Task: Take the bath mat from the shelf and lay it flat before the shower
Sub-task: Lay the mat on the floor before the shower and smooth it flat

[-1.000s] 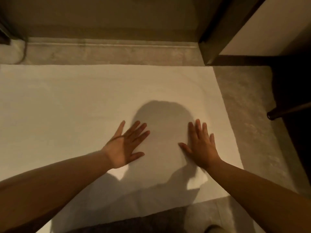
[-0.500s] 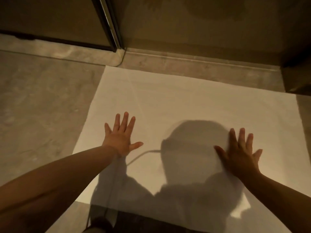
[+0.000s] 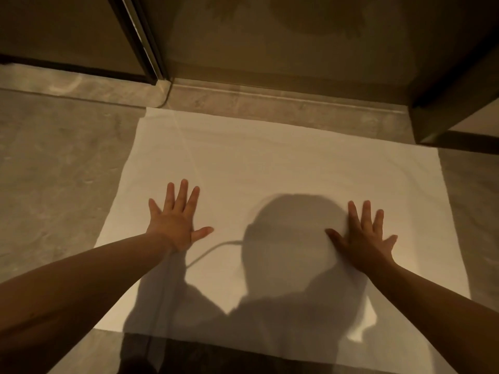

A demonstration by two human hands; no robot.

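The white bath mat (image 3: 270, 163) lies spread flat on the grey floor, its far edge along the raised stone threshold (image 3: 270, 101) of the shower. My left hand (image 3: 175, 220) presses palm-down on the mat's left half with fingers straight and spread. On the right half, my right hand (image 3: 364, 236) lies flat with fingers spread too. A faint crease runs diagonally across the mat above my left hand. My shadow covers the mat's near middle.
The shower's glass door frame (image 3: 140, 39) rises at the upper left of the threshold. A dark wall or cabinet corner (image 3: 445, 117) juts in at the upper right beside the mat. Grey stone floor (image 3: 54, 171) lies left and right of the mat.
My hands have slid apart across the mat, the left going left and the right going right. The view has swung left, bringing the mat's left edge and the door frame into sight.
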